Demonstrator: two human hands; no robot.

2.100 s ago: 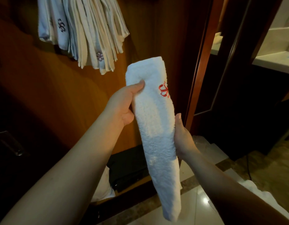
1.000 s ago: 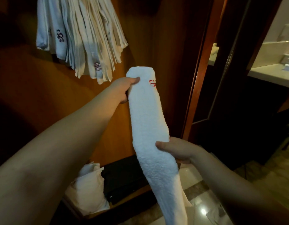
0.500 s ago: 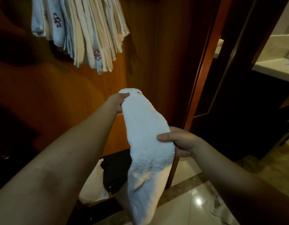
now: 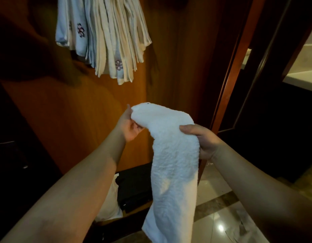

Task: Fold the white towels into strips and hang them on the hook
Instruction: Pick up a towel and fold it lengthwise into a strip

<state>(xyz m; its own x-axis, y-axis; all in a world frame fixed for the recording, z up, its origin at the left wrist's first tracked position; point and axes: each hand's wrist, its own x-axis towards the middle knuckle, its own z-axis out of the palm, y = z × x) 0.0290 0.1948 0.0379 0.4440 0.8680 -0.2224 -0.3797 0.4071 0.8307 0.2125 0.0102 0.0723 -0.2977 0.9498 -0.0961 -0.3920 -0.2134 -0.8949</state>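
A white towel [image 4: 174, 160] folded into a long strip bends over in front of me. My left hand [image 4: 129, 126] grips its far end from below, palm turned toward me. My right hand [image 4: 202, 141] grips the strip near the bend, thumb across the top. The rest of the strip hangs down toward the floor. Several folded towels [image 4: 106, 35] hang in a bunch on the wooden wall at the upper left; the hook that carries them is out of view above.
A wooden wall panel [image 4: 64, 111] stands ahead. A dark box [image 4: 134, 190] and a white bundle [image 4: 109, 204] lie low in the closet. A door frame [image 4: 228, 81] runs on the right. Glossy tiled floor [image 4: 220, 223] lies below.
The strip was held up straight; its far end has dropped and it now bends over my right hand, which slid down and took hold across it. The red emblem has turned out of sight.
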